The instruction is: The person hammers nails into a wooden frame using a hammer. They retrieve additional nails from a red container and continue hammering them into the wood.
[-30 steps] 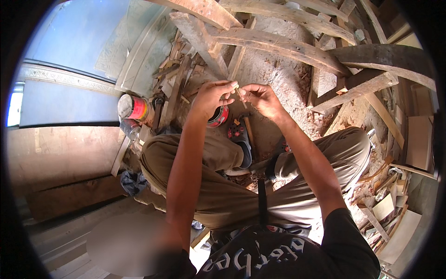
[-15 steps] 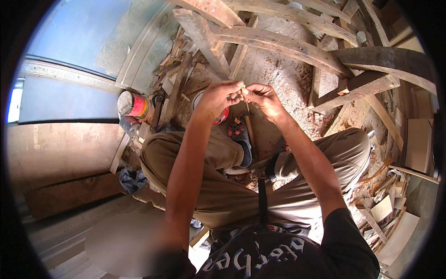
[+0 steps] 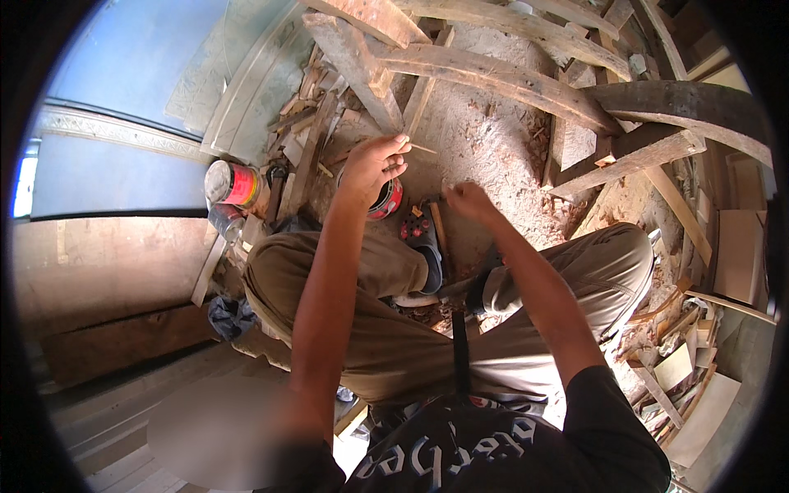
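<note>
Between the thumb and fingers of my left hand (image 3: 376, 164), a thin pale stick (image 3: 422, 148) is pinched, its free end pointing right. My right hand (image 3: 471, 202) is apart from it, lower and to the right, with fingers closed; what they hold, if anything, is too small to make out. Partly hidden below my left hand stands an open red can (image 3: 390, 201). A wooden handle (image 3: 440, 226) lies on the ground beside my dark clog (image 3: 426, 251), under the gap between my hands.
Curved wooden beams (image 3: 501, 78) cross the far side and right. A red-labelled can (image 3: 234, 182) stands at left beside a clear jar (image 3: 226, 220). Wood offcuts (image 3: 682, 366) pile up at right. Blue panels (image 3: 123, 168) lean at far left. Dusty ground (image 3: 485, 123) shows beyond my hands.
My hands have parted. The right hand has moved down and to the right, away from the left. The stick stays in my left hand and now points more sideways.
</note>
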`<move>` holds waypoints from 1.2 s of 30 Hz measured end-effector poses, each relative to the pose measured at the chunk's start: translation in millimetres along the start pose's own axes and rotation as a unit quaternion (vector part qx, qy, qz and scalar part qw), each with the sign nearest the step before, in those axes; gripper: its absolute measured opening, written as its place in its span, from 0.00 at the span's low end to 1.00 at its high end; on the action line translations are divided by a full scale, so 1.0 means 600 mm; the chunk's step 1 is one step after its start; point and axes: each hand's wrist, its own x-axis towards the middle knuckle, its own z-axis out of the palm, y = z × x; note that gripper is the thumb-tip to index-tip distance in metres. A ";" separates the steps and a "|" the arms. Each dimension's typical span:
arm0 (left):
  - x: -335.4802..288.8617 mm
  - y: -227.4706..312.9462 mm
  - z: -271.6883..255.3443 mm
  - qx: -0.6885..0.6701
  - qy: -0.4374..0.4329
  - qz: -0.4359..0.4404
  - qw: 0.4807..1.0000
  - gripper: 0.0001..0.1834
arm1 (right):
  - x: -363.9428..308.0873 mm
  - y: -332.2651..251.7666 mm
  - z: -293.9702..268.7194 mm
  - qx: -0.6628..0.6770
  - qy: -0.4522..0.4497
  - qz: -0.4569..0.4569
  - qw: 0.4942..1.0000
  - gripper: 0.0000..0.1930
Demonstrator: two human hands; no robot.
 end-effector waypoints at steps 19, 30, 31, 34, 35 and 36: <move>-0.011 -0.007 0.001 0.067 0.010 -0.002 0.998 0.17 | -0.052 0.073 0.247 -0.005 -0.025 0.171 0.985 0.23; 0.011 0.002 0.075 0.040 -0.046 0.000 0.998 0.14 | -0.069 0.062 0.180 0.031 0.072 0.113 0.991 0.24; 0.016 0.002 0.084 0.055 -0.050 0.009 0.997 0.14 | -0.071 0.067 0.169 0.037 0.080 0.107 0.990 0.25; 0.040 0.022 0.120 0.122 -0.054 0.066 0.989 0.14 | -0.079 0.078 0.137 0.077 0.092 0.117 0.986 0.26; 0.053 0.028 0.135 0.141 -0.066 0.091 0.984 0.14 | -0.084 0.086 0.127 0.093 0.094 0.126 0.983 0.27; 0.061 0.038 0.154 0.159 -0.078 0.118 0.977 0.15 | -0.088 0.092 0.118 0.106 0.118 0.135 0.978 0.28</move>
